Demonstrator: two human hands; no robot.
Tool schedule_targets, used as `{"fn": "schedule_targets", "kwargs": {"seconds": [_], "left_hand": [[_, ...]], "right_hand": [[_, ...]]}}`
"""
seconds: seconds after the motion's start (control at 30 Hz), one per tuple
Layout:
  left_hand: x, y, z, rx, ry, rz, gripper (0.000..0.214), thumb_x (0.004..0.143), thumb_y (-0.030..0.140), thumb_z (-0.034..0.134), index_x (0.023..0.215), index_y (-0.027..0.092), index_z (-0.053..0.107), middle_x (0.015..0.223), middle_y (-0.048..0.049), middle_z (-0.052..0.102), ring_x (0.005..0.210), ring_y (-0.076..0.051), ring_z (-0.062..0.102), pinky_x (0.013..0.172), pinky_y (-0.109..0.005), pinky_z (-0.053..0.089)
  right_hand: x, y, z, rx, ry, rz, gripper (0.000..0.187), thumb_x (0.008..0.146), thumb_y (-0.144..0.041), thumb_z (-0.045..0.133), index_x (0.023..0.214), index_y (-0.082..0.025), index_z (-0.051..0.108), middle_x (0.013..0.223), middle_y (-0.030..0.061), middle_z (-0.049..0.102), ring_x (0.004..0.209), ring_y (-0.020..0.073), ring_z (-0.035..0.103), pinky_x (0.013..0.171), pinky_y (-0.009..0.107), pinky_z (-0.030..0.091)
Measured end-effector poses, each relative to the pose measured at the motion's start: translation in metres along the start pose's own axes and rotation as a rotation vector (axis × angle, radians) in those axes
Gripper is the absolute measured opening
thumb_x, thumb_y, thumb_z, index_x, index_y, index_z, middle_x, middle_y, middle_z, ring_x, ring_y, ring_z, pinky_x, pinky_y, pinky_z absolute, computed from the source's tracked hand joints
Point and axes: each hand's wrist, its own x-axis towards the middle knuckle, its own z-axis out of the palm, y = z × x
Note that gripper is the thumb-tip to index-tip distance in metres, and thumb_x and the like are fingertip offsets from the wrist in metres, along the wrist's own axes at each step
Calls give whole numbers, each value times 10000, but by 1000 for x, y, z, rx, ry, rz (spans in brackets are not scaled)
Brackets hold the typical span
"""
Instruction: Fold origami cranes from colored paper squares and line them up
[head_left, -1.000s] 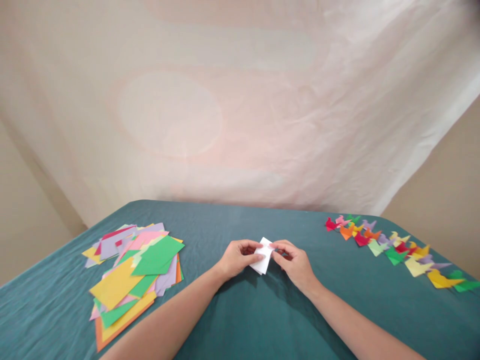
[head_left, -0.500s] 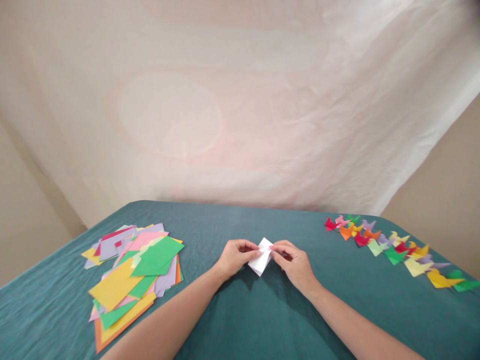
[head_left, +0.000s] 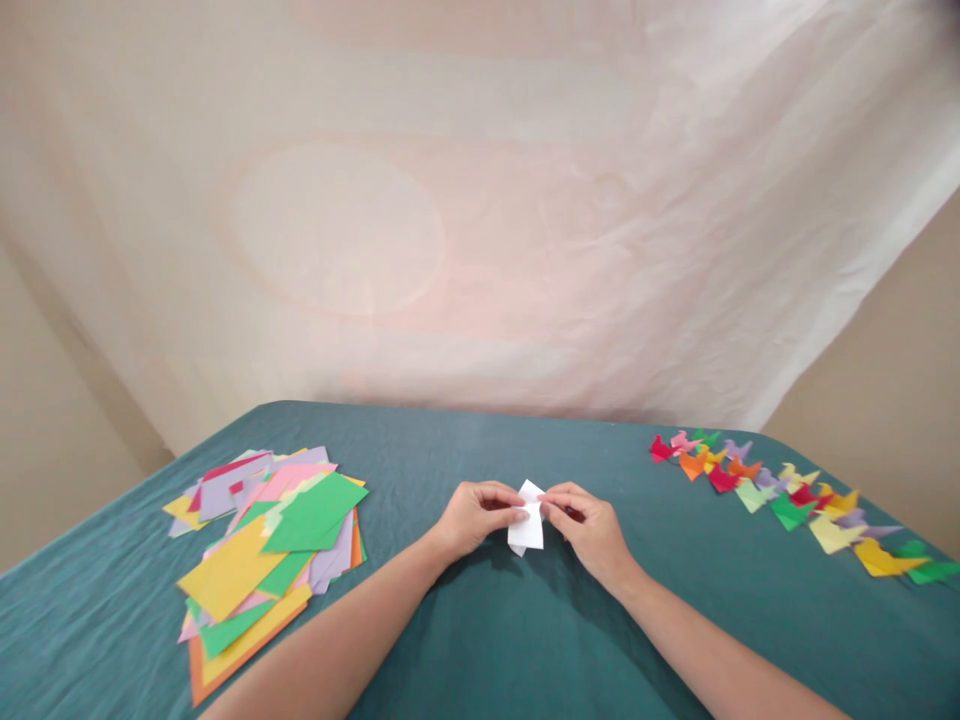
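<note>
Moved: since the earlier frame the white paper (head_left: 527, 525) has swung from a slant to nearly upright and looks narrower; the hands have barely shifted.
Bench (head_left: 525, 640): covered in teal cloth, with both bare forearms reaching in over the near edge.
Left hand (head_left: 476, 515): fingertips closed on the paper's left edge.
Right hand (head_left: 589, 525): fingertips closed on the right edge, opposite the left hand.
Paper: pinched between both hands at the middle of the bench, its lower tip at or just above the cloth.
Stage: I'd judge it part folded, small and creased, not yet shaped like the finished pieces.
Left to do: the pile of flat coloured sheets (head_left: 262, 545) on the left remains unfolded.
Done: a row of folded coloured figures (head_left: 787, 495) lies far right.
Behind: a pale hanging sheet (head_left: 487, 250).
</note>
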Motion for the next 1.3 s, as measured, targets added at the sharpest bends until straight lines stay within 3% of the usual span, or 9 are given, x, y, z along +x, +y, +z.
{"fn": "schedule_targets", "kwargs": {"seconds": [0.17,0.43,0.77,1.3], "left_hand": [[1,-4,-2,46,38,39,221,669,336,717,763,136,712,839,-71,672,745,-169,608,691,-252,472],[-1,5,1,-85,79,-4,216,667,320,723,730,117,689,794,-67,681,703,-150,594,680,-247,458],[-2,7,1,-141,147,4,274,671,369,718,701,116,618,775,-52,664,668,-128,572,661,-239,440],[-1,7,1,-121,142,3,327,674,413,708,725,118,576,744,-44,649,649,-122,559,638,-235,423]], "right_hand": [[-2,-3,1,33,-35,-7,238,796,-370,576,814,-179,716,820,52,622,585,116,506,464,220,375],[-2,-2,2,56,-88,-48,231,811,-357,558,810,-182,709,807,46,608,601,116,520,461,213,388],[-4,-1,3,78,-24,-10,252,806,-356,555,961,-180,647,803,38,620,547,104,492,464,217,392],[-5,0,3,103,-29,26,284,786,-382,575,969,-176,641,780,35,634,557,117,511,475,225,409]]}}
